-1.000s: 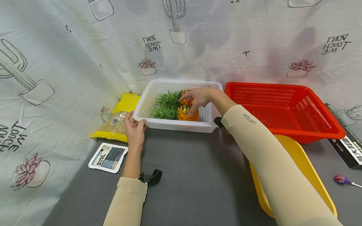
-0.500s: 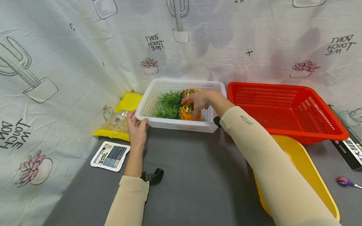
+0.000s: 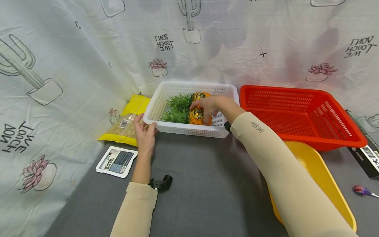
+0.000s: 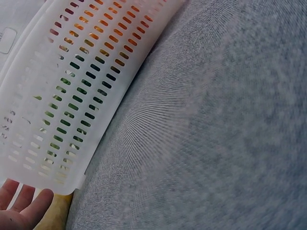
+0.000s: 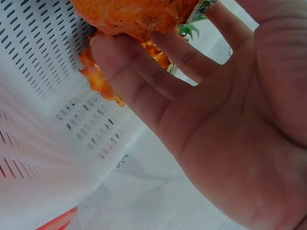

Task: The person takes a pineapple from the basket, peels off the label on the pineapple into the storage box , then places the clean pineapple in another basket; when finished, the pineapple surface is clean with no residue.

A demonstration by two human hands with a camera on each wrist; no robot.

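1. Curtain (image 3: 225, 39): pale, printed with plants, hangs behind the work.
2. Table (image 3: 207, 197): grey, bears everything noted below.
3. Red basket (image 3: 305, 118): just right of the white basket (image 3: 192, 130). Rims run close; a sliding white basket could catch there.
4. White basket: holds the front pineapple (image 3: 195, 115) and back pineapple (image 3: 200, 95), lying side by side, leaves to the left.
5. Yellow tray (image 3: 311, 161): nearer the person, partly hidden by the right sleeve (image 3: 284, 171).
6. Yellow bag (image 3: 121, 130): by the white basket's left end; touching or not, cannot tell.
7. Left hand (image 3: 145, 136): thumb and fingers bent about the white basket's near left corner. Good steadying spot; a light hold should do, as hard pressure could tip it.
8. Right hand (image 3: 211, 105): down in the white basket, thumb and fingers wide apart, curved about the front pineapple's body. Firmness cannot be told. Best to grip the round body, not the leaves, thumb set low.
9. Back pineapple: snug beside, so fingertips should go round one only.
10. Flat packet (image 3: 113, 161): near the left wrist.
11. Lollipop (image 3: 360, 190): far right, well apart from both hands.
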